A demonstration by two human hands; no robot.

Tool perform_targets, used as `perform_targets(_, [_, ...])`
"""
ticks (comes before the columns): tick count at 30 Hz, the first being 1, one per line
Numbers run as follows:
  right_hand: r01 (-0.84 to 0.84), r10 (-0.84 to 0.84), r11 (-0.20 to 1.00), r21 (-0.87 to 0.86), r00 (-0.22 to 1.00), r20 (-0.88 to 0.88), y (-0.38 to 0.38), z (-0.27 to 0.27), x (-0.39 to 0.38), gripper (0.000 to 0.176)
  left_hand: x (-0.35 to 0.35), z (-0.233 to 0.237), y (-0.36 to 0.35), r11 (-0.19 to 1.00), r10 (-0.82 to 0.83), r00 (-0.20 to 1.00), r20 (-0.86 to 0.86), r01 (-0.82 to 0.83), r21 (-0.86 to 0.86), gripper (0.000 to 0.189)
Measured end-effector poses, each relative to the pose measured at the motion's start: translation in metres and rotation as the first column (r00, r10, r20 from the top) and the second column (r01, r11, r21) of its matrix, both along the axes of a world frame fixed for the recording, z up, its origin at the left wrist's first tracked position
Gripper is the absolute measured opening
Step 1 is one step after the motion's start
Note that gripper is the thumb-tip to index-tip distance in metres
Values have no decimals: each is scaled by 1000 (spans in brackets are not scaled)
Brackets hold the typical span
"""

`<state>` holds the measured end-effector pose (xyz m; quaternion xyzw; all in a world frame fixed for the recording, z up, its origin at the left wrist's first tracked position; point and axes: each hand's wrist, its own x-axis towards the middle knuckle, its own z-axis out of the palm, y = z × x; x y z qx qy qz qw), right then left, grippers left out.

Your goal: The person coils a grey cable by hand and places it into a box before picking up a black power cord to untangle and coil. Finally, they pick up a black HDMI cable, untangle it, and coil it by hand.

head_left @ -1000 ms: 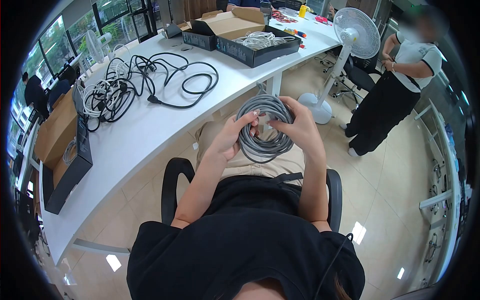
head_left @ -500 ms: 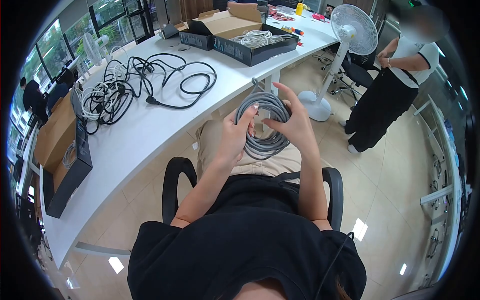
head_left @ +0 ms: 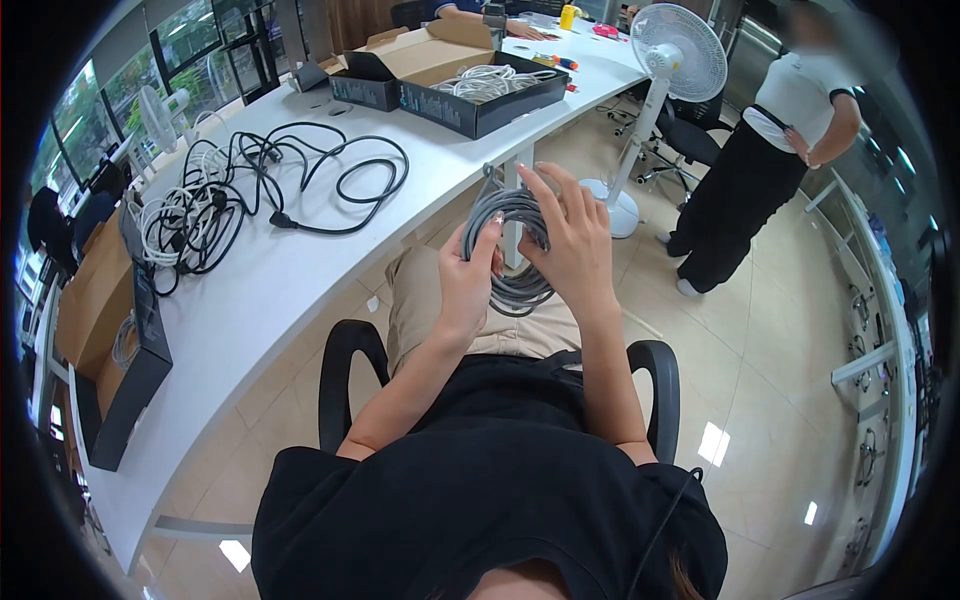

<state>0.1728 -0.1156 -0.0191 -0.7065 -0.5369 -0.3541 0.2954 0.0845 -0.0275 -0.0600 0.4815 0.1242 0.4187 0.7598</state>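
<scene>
A coil of grey cable (head_left: pixel 522 292) is held up above my lap, just off the table's front edge. My left hand (head_left: pixel 466 278) is closed around the coil's left side, its thumb lying over the strands. On the right side, my right hand (head_left: pixel 576 245) grips the loops, with the thumb reaching into the middle of the coil and the fingers curving over the top. The back of this hand hides part of the coil. A small loop of cable sticks up at the coil's top.
Tangled black cables (head_left: pixel 375 160) and white cables (head_left: pixel 165 225) lie on the white table (head_left: pixel 300 275). An open box (head_left: pixel 500 112) holds white cables; another open box (head_left: pixel 125 375) stands at left. A standing fan (head_left: pixel 655 100) and a person (head_left: pixel 770 170) are at right.
My right hand has shifted inward over the coil, covering more of it, and its fingers have moved. The view has turned slightly. The person at right has moved a hand to the hip.
</scene>
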Motion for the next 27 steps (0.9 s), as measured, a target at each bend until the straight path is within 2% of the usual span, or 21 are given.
perform_targets(3, [-109,109,994,-31,994,-9,-2,1,2,66,2,-4,2,999,-52,998,27,52,3,19])
perform_targets(6, [-188,183,982,-13,967,-176,-9,2,0,57,6,-8,6,994,-109,994,-17,109,-14,19])
perform_targets(9, [-183,200,977,111,965,-171,-8,-4,2,53,5,1,15,986,-142,987,-76,148,81,20])
perform_targets(12, [-139,139,990,13,975,-171,-10,2,-1,42,3,14,18,978,-136,987,-84,148,150,22])
perform_targets(15, [-123,124,992,-22,992,19,-8,12,2,33,6,27,22,963,-124,986,-112,147,227,23])
perform_targets(16, [-110,112,993,-40,991,67,-10,18,1,20,8,33,22,951,-128,987,-102,151,269,23])
perform_targets(19, [-41,55,993,-109,990,129,-16,28,9,11,13,48,18,920,-94,991,-97,123,371,23])
perform_targets(20, [-8,31,993,-116,980,196,-16,30,12,7,13,52,19,920,-117,986,-120,153,360,24])
perform_targets(23, [121,-64,973,-196,959,277,-19,36,14,9,17,59,16,879,-88,990,-114,131,458,24])
perform_targets(27, [211,-101,943,-257,919,381,-20,41,17,8,25,56,18,870,-73,987,-141,132,476,24])
